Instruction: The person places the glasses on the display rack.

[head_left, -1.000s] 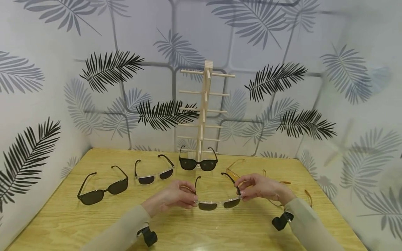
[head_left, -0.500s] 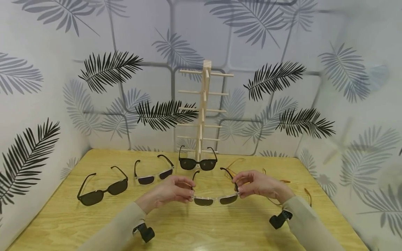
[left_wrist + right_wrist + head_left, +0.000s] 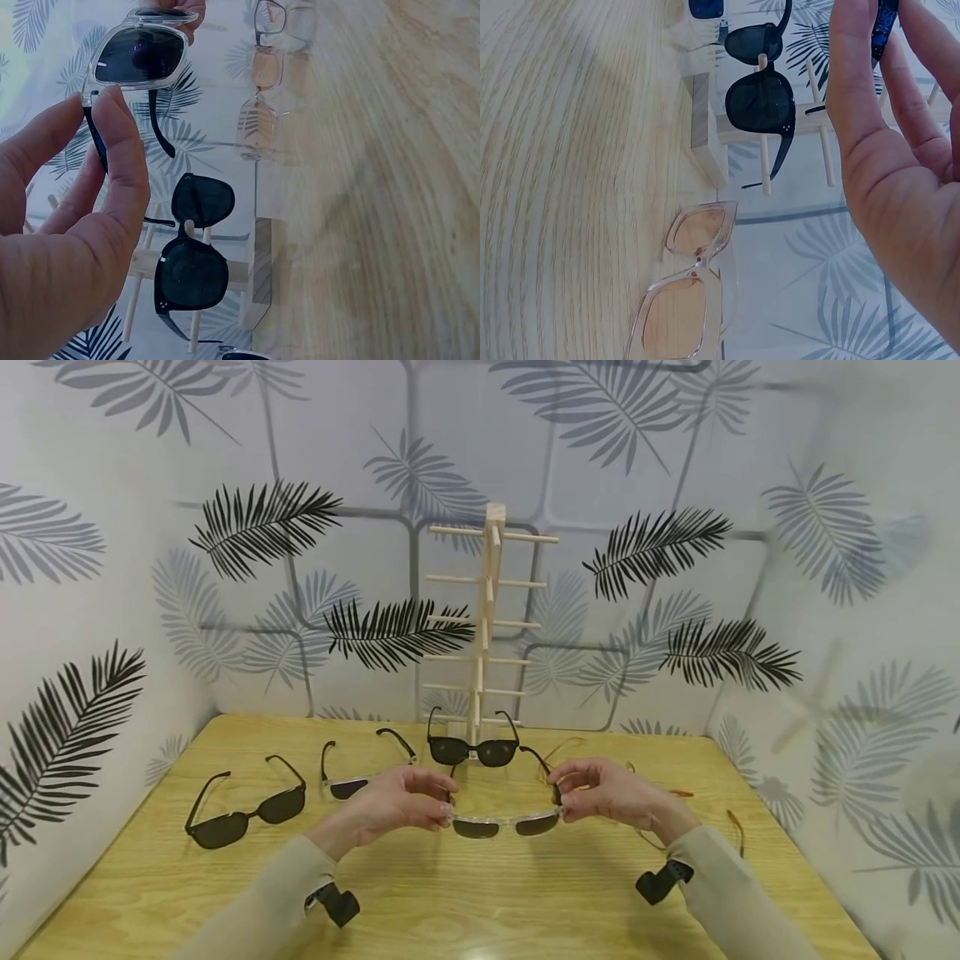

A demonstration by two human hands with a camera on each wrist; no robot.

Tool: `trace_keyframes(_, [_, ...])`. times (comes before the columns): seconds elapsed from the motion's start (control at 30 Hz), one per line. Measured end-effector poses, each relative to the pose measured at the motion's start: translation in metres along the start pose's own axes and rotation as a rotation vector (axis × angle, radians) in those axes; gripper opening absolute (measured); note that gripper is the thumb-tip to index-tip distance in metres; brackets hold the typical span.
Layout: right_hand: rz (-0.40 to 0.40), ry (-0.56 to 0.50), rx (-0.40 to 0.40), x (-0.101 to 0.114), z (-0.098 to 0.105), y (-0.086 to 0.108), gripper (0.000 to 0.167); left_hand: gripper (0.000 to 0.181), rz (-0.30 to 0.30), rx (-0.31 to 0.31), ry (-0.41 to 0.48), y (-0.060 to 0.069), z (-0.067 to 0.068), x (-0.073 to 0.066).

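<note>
Both hands hold one pair of clear-framed sunglasses (image 3: pixel 476 828) with dark lenses and black temples, raised above the table. My left hand (image 3: pixel 386 810) pinches its left hinge corner between thumb and fingers, seen closely in the left wrist view. At the opposite corner my right hand (image 3: pixel 618 795) grips the other temple near the hinge. Behind them rises a wooden display rack (image 3: pixel 487 610) with several rows of pegs. Black sunglasses (image 3: pixel 472 752) rest on its lowest pegs. In the right wrist view, only a dark temple (image 3: pixel 885 30) shows between the fingers.
On the wooden table (image 3: pixel 420 893), black sunglasses (image 3: pixel 225 829) and another clear-framed pair (image 3: pixel 348 789), partly behind the left hand, lie at left. Amber-tinted glasses (image 3: pixel 676 315) and thin-framed glasses (image 3: pixel 271 19) lie at right. Leaf-patterned fabric (image 3: pixel 637 460) surrounds the table.
Both hands have lifted the clear-framed sunglasses upward and slightly left, closer to the rack. The left hand now covers part of the clear-framed pair on the table.
</note>
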State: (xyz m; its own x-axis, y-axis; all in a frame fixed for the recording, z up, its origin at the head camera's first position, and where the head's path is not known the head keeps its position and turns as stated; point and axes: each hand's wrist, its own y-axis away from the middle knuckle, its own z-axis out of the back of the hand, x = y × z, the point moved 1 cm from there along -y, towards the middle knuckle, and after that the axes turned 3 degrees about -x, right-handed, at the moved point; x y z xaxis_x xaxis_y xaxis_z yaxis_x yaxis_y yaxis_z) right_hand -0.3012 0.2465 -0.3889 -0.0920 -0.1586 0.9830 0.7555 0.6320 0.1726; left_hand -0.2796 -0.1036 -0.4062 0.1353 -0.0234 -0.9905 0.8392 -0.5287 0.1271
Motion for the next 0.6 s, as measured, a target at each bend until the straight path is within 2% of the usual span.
trace_keyframes(0.1, [0.025,-0.007,0.004,0.002,-0.001,-0.001,0.032,0.036,-0.002,-0.005,-0.002,0.001,0.004,-0.004])
trace_keyframes(0.37, [0.051,-0.051,-0.066,0.008,-0.009,-0.005,0.034,0.034,-0.032,-0.046,-0.01,0.004,0.013,-0.014])
trace_keyframes(0.6, [0.087,-0.166,-0.13,0.013,-0.019,-0.007,0.042,0.037,-0.066,-0.074,0.009,0.006,0.019,-0.022])
